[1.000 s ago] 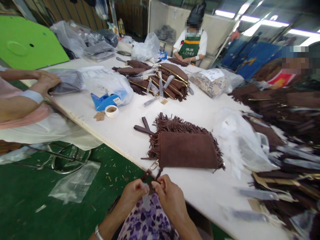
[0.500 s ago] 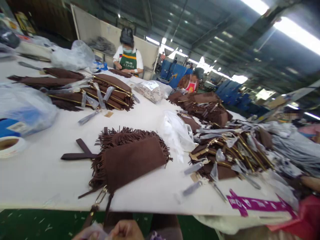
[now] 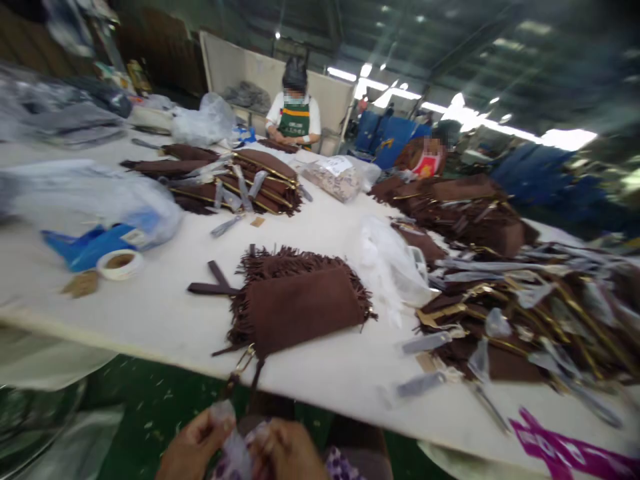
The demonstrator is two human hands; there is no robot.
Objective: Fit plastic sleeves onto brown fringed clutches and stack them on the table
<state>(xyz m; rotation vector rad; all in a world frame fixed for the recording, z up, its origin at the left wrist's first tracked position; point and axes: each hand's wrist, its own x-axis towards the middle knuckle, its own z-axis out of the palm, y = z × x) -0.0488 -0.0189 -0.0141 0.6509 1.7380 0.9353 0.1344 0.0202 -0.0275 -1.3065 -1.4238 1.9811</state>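
At the bottom of the head view, below the table's front edge, my left hand (image 3: 195, 443) pinches a piece of translucent plastic (image 3: 234, 443). My right hand (image 3: 287, 450), blurred, is closed on the same plastic just to the right. Above them a brown fringed bag (image 3: 305, 307) lies flat on the white table (image 3: 185, 340). Its metal clip (image 3: 245, 360) and a dark strap hang over the edge toward my hands. A dark loop strap (image 3: 213, 288) sticks out at the bag's left.
Brown bags with gold zips are piled at the right (image 3: 500, 333) and back left (image 3: 265, 177). White plastic (image 3: 390, 257) lies beside the bag. A tape roll (image 3: 120, 265) and blue packet (image 3: 90, 247) are at left. A person in a green apron (image 3: 295, 120) sits across.
The view has turned left, so the table's contents appear farther right. Both hands and the plastic between them have come higher into view. The fringed bag lies as before.
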